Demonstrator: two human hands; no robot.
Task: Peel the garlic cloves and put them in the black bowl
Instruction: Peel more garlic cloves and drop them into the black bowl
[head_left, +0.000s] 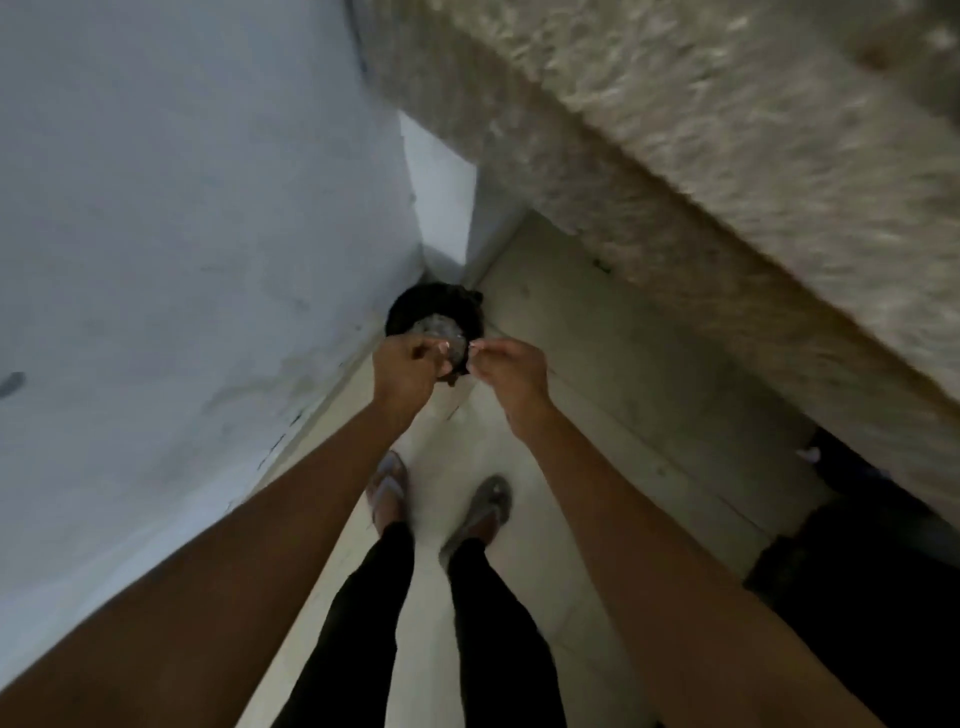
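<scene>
1. A person stands in a narrow, dim passage, looking down past both outstretched forearms to the floor (519, 582), which is pale and tiled.
2. The left hand (408, 366) is curled, thumb and fingers drawn together over something small and pale at the fingertips; the blur leaves it unclear whether this is a garlic clove, a scrap of skin or just a fingernail.
3. The right hand (506, 366) is likewise curled, its fingertips pinched together on a thin pale scrap just beside the left hand; what the scrap is cannot be told.
4. The two hands are held close together, near touching, above a dark round container (415, 306) that stands on the floor in the corner, against the wall.
5. The container seems to be lined with a black bag; something greyish and crumpled (439, 330) lies in its mouth, directly beyond the fingertips.
6. No black bowl can be picked out with certainty, and no garlic clove is clearly visible in the frame.
7. A pale painted wall (182, 208) fills the left side; a speckled stone bench (727, 182) edge runs diagonally across the upper right.
8. Below the arms are legs in black trousers (363, 597) and feet in grey flip-flop sandals (485, 506) on the tiles.
9. Dark, indistinct shapes (872, 571) sit under the bench at the lower right.
</scene>
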